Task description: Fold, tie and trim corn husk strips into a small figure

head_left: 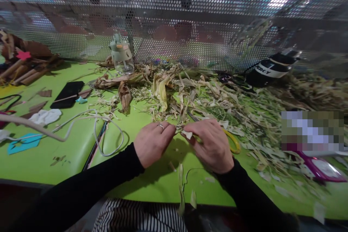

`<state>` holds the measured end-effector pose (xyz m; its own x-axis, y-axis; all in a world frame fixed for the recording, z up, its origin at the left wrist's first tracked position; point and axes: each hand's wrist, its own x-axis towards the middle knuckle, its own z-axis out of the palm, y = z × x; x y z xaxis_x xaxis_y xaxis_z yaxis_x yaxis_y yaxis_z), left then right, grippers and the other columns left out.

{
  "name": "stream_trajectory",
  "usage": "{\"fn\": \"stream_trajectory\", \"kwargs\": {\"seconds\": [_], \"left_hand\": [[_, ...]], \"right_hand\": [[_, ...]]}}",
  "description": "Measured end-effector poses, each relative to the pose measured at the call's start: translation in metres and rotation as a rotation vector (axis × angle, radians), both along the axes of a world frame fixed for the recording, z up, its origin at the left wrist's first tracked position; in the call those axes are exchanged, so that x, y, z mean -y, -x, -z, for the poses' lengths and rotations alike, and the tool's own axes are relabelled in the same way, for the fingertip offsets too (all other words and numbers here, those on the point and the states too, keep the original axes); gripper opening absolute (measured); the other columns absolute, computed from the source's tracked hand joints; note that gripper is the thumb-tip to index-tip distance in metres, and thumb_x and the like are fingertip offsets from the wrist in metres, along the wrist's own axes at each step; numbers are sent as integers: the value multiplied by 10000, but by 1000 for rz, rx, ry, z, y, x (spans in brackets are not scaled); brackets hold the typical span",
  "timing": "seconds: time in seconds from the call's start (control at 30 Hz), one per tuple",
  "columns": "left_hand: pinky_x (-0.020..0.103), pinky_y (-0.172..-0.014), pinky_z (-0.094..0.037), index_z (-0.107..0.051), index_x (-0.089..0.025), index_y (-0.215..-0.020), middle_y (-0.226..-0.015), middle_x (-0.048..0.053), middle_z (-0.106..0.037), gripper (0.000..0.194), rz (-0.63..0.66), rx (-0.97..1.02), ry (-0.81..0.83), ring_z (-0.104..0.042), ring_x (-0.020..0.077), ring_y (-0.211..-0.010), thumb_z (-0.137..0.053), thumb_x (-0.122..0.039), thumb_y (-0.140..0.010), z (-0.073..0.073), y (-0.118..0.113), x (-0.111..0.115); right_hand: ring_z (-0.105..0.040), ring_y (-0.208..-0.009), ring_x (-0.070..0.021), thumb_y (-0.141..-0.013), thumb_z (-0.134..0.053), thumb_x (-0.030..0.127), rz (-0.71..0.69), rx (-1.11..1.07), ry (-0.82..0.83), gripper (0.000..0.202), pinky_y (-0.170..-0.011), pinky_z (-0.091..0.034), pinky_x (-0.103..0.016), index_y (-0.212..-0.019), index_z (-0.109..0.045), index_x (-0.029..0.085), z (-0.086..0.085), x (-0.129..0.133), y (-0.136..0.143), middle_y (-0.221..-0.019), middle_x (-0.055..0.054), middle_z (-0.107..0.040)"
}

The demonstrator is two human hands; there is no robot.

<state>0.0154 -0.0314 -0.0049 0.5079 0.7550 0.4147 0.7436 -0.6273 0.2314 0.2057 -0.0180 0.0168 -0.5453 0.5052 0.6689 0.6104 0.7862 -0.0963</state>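
Between my fingertips is a small piece of braided dry husk (179,128), low over the green table. My left hand (154,141), with a ring on one finger, pinches its left end. On the other side my right hand (209,141) is closed on the same braid, a pale strip end (187,135) poking out by the thumb. Loose husk tips stick up beyond the fingers. Beside my right hand lie the yellow handles (233,141) of what look like scissors, partly hidden behind it. Long husk strips (181,188) hang at the table's near edge.
A heap of husk scraps (195,88) spreads across the back and right. Behind stands a perforated metal screen (174,18). A clear bottle (121,56), a black phone (67,94) and a looped white cable (95,130) are left; a black bottle (272,69) leans right.
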Motion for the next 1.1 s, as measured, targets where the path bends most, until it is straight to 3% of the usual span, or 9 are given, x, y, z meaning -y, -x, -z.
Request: {"fn": "stream_trajectory", "kwargs": {"seconds": [0.1,0.2,0.27,0.33,0.5,0.77,0.87,1.0,1.1], "left_hand": [[320,-698,-446,-488,-151,-1050,-961,105,-603,241,-14,47,50,-558,190,-807,-287,-215,-934,-1,-4,4],[286,-615,-421,-495,-168,-923,-806,52,-592,285,-18,202,325,-535,158,-670,-250,-311,-950,-2,-9,7],[265,-597,-408,-479,-178,-845,-723,19,-560,329,34,343,521,-509,137,-622,-232,-366,-952,-2,-11,9],[257,-631,-409,-476,-180,-823,-731,13,-556,353,100,446,621,-513,130,-655,-226,-394,-952,-3,-13,10],[260,-663,-387,-474,-184,-774,-710,4,-529,358,184,409,604,-489,126,-663,-228,-373,-953,-7,-15,13],[286,-642,-397,-468,-175,-811,-710,28,-526,349,182,218,396,-483,146,-651,-187,-325,-956,10,-22,21],[300,-643,-404,-488,-161,-822,-725,49,-552,347,181,201,404,-504,157,-659,-204,-313,-951,14,-25,24],[285,-615,-417,-520,-159,-756,-669,27,-559,388,240,345,701,-516,134,-610,-266,-387,-940,-1,-10,9],[248,-569,-439,-557,-142,-819,-710,30,-582,474,174,708,970,-547,108,-602,-211,-442,-941,-15,9,-9]], "right_hand": [[-568,-654,-183,-857,-507,172,91,42,-46,89,-664,-380,-329,-938,-519,206,7,4,7,-757,-50,-673],[-515,-619,-182,-869,-480,172,103,36,-82,48,-616,-365,-312,-894,-512,199,14,9,13,-695,-47,-625],[-510,-624,-174,-867,-474,165,88,-6,-37,54,-614,-371,-300,-856,-508,205,15,12,16,-696,-40,-608],[-497,-599,-154,-875,-462,181,108,-95,115,82,-591,-374,-280,-808,-496,213,13,15,16,-678,-19,-575],[-357,-505,-108,-911,-433,285,188,-386,540,239,-487,-319,-235,-682,-428,217,4,18,14,-577,42,-352],[-309,-515,-103,-903,-453,334,158,-400,667,291,-495,-285,-240,-645,-408,208,4,13,14,-577,45,-309],[-299,-510,-100,-901,-460,334,141,-386,701,301,-490,-274,-239,-639,-389,207,9,9,15,-573,52,-297],[-335,-538,-102,-903,-458,362,78,-421,782,301,-506,-303,-233,-653,-401,203,10,0,12,-599,46,-329],[-352,-532,-104,-920,-415,401,55,-483,875,286,-484,-312,-227,-718,-455,203,5,-4,6,-611,42,-361]]}}
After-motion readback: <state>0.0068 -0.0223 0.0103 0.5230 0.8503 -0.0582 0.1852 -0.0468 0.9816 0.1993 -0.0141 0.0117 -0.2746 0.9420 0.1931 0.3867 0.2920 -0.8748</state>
